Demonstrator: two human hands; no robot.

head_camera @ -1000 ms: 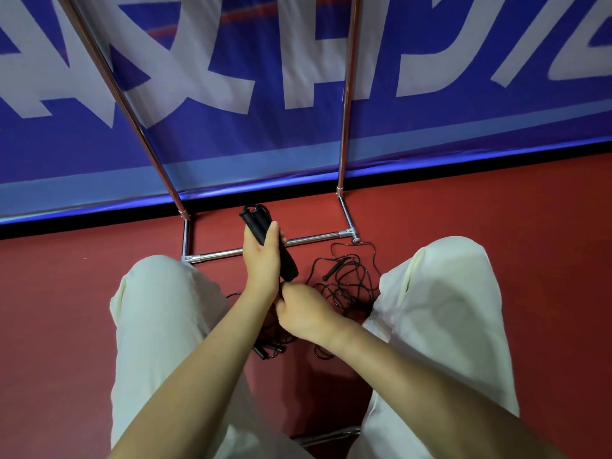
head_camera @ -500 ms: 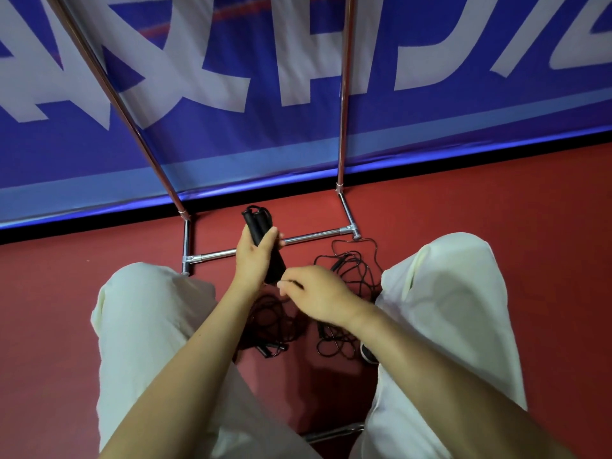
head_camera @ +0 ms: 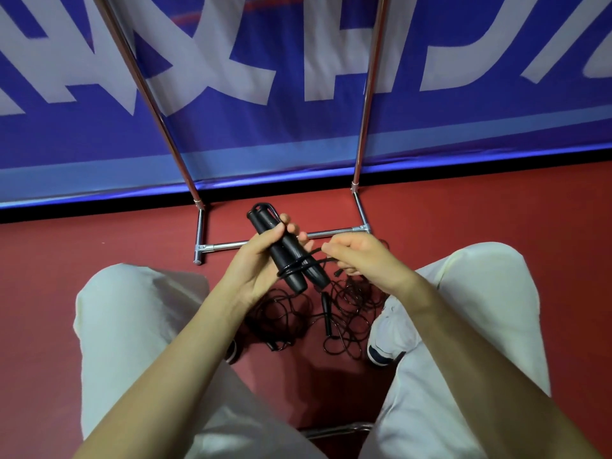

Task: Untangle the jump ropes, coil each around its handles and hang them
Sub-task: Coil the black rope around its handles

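Left grip (head_camera: 256, 260) clamped on paired handles (head_camera: 291, 256), right grip (head_camera: 359, 256) pinching cord (head_camera: 326, 260), now one loop more than before.

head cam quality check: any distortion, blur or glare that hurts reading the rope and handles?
Head view: wide-angle bowing bends the rack poles and banner; banner lettering is soft. The handles in the left hand are sharp, with a small sheen on the wrapped rope. The right hand is slightly soft. The rope pile lies in shadow, strands hard to separate.

I see a red floor (head_camera: 99, 293) carrying a tangle of black ropes (head_camera: 334, 313) between 2 shoes, and a metal rack's base (head_camera: 228, 245) farther off.
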